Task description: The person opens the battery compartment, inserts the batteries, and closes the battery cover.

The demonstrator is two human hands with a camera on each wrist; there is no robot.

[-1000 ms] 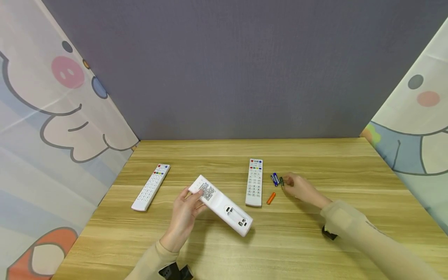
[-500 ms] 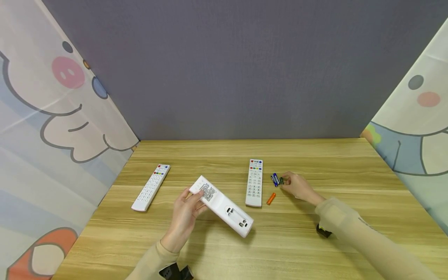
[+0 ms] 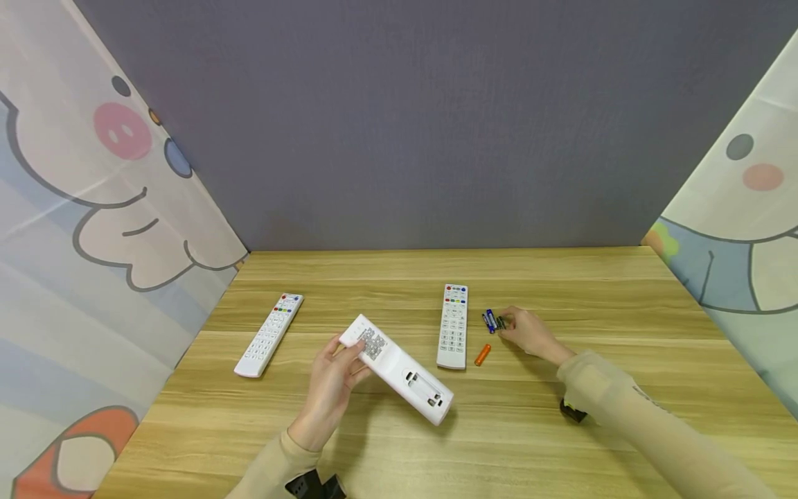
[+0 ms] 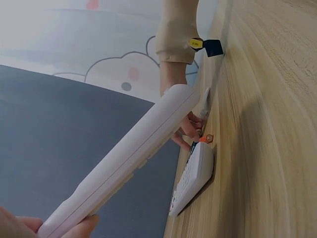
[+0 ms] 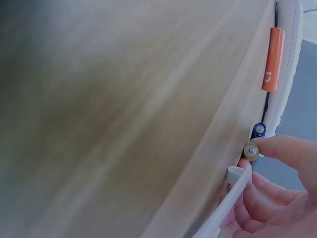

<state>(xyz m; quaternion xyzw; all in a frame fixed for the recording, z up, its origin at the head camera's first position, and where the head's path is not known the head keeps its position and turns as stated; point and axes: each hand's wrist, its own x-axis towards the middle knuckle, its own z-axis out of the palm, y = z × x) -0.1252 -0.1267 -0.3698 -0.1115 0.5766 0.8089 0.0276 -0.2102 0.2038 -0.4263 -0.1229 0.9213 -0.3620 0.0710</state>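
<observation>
A white remote control (image 3: 408, 381), back side up, is held by its far-left end in my left hand (image 3: 329, 388). Its battery compartment (image 3: 424, 389) lies uncovered, and no battery shows in it. Over at the right, my right hand (image 3: 530, 334) pinches a dark green battery (image 3: 501, 323) between thumb and finger at the table. The battery's metal end (image 5: 251, 150) faces the right wrist view. Blue batteries (image 3: 490, 321) lie just left of those fingertips. Beside the right fingers, a thin white plastic piece (image 5: 233, 196) shows in the right wrist view; the head view hides it.
An orange battery (image 3: 483, 355) lies nearer me than the blue ones. Left of the batteries, a second white remote (image 3: 453, 326) rests buttons up. Another remote (image 3: 269, 335) lies at the table's left side. A grey panel (image 3: 436, 125) stands along the back of the wooden table (image 3: 530, 443).
The green battery has tilted a little in the right fingers. My right forearm has shifted slightly left. The remote in my left hand has moved slightly right and toward me.
</observation>
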